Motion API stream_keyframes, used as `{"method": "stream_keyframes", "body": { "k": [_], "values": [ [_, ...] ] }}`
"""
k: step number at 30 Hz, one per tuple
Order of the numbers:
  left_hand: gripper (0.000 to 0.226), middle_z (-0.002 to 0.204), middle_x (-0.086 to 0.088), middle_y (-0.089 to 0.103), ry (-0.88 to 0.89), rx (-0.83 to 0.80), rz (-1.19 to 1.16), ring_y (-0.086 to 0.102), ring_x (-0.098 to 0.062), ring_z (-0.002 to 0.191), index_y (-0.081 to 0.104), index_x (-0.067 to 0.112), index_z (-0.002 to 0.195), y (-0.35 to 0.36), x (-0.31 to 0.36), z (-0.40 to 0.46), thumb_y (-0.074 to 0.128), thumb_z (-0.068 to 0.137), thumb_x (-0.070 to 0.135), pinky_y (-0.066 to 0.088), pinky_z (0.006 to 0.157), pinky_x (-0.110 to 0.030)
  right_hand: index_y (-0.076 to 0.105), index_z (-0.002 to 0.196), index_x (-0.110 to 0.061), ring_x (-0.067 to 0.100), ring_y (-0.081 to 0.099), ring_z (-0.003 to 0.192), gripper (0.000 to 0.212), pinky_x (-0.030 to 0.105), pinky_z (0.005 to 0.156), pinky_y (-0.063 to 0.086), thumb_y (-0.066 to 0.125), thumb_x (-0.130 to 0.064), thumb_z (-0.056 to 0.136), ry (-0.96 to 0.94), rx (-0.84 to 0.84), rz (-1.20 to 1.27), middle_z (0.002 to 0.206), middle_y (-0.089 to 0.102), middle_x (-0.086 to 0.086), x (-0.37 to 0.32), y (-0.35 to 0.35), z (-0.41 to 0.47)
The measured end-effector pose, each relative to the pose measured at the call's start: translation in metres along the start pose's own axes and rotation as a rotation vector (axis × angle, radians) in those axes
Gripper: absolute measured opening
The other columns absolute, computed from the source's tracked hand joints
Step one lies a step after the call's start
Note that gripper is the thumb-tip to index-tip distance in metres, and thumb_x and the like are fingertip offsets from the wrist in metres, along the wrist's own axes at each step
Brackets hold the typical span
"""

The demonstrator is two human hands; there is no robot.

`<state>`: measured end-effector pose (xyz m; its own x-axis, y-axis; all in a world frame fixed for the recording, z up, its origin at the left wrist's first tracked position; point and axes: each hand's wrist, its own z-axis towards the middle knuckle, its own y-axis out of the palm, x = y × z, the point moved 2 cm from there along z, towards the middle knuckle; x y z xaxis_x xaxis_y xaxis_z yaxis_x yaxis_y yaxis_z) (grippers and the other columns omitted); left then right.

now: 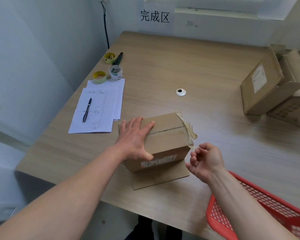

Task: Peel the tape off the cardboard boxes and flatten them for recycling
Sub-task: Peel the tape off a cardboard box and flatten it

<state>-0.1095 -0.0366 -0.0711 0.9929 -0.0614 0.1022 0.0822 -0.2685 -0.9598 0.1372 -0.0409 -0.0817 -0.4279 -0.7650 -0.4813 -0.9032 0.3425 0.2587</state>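
Cardboard box (pixel 164 135) near front edge of table (pixel 206 70), left hand (pixel 134 139) flat, fingers spread across its top, right hand (pixel 204 161) curled, pinching clear tape (pixel 190 130) at box's right corner, red basket (pixel 267 208) beside.

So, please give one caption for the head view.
Left hand steadies a cardboard box while right hand peels its tape.

We see open bench (pixel 206 70) behind the taped box (pixel 164 135), bare all the way to the wall except for a small cable grommet (pixel 181 92). Left of the box, lined papers (pixel 95 111) with a pen (pixel 87 110) and three tape rolls (pixel 116 72) crowd the way. Right of the box, past a bare stretch, opened cartons (pixel 274 94) block the edge; a red basket (pixel 267 210) closes the near right
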Motion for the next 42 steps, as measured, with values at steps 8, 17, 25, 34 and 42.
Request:
{"method": "stream_keyframes", "body": {
  "k": [8,17,25,34,42],
  "values": [
    [0.125,0.162,-0.010,0.002,0.006,0.001,0.002,-0.002,-0.028,0.150,0.001,0.042,0.154,0.000,-0.001,0.000,0.070,0.055,0.072,0.001,0.121,-0.055,0.064,0.083,-0.008,0.013,0.061,0.051,0.021,0.033,0.055,0.058,0.068,-0.026,0.092,-0.105,-0.010,-0.230,0.065,0.066,0.005,-0.004,0.007,-0.005],
    [0.125,0.163,-0.010,0.000,0.026,-0.014,0.007,-0.002,-0.029,0.151,0.000,0.041,0.155,0.000,0.000,0.000,0.071,0.057,0.072,-0.001,0.121,-0.055,0.056,0.074,-0.013,0.012,0.052,0.050,0.037,0.035,0.064,0.051,0.052,-0.041,0.099,-0.077,-0.034,0.037,0.063,0.059,0.003,-0.044,0.006,-0.009],
    [0.125,0.163,-0.010,0.000,0.026,-0.018,0.016,-0.002,-0.029,0.151,0.000,0.041,0.155,-0.001,0.001,0.000,0.070,0.056,0.072,-0.001,0.121,-0.055,0.045,0.136,-0.017,0.029,0.064,0.108,0.063,0.049,0.085,0.057,0.069,0.007,0.083,-0.492,0.051,-0.186,0.120,0.058,0.012,-0.035,0.002,-0.001],
    [0.128,0.161,-0.009,0.003,0.156,-0.093,0.047,0.000,-0.027,0.149,0.006,0.039,0.156,-0.016,-0.012,-0.001,0.080,0.055,0.061,0.005,0.120,-0.054,0.074,0.086,-0.014,0.013,0.064,0.073,0.015,0.024,0.066,0.052,0.065,-0.004,0.093,-0.739,-0.001,-0.598,0.079,0.073,0.003,-0.043,0.014,0.012],
    [0.131,0.165,0.002,-0.008,0.048,-0.162,-0.074,-0.017,-0.029,0.151,0.011,0.032,0.153,-0.024,0.023,0.006,0.077,0.050,0.079,-0.001,0.119,-0.062,0.062,0.112,-0.019,0.015,0.062,0.080,0.041,0.038,0.079,0.054,0.082,-0.014,0.076,-0.669,-0.161,-0.437,0.097,0.065,0.004,-0.022,0.018,0.019]
  ]
}}
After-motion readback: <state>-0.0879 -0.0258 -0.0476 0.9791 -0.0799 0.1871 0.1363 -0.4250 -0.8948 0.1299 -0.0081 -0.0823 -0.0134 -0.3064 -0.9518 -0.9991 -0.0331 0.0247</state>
